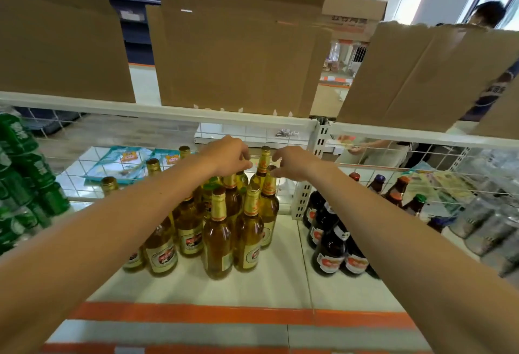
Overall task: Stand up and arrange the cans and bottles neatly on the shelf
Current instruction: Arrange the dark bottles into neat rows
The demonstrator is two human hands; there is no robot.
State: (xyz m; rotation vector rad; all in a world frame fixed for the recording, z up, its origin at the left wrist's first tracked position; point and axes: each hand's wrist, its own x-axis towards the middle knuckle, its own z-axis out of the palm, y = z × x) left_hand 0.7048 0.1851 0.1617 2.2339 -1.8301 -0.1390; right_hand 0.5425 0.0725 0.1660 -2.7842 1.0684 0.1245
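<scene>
Several golden beer bottles (217, 241) with gold foil necks stand clustered in the middle of the white shelf (280, 277). Both my arms reach over them to the back row. My left hand (229, 157) curls its fingers over the neck top of a rear golden bottle. My right hand (293, 162) pinches the cap of another rear bottle (269, 185). One tall bottle (264, 158) stands free between the two hands. Dark brown bottles (328, 255) with red labels stand in rows to the right, under my right forearm.
Green cans (25, 179) are stacked at the left. Clear bottles (488, 227) lie at the right. A white perforated divider (302, 199) separates golden from dark bottles. Wire mesh (84, 162) backs the shelf, cardboard sheets (238, 53) lean above, and a person (488, 13) stands behind.
</scene>
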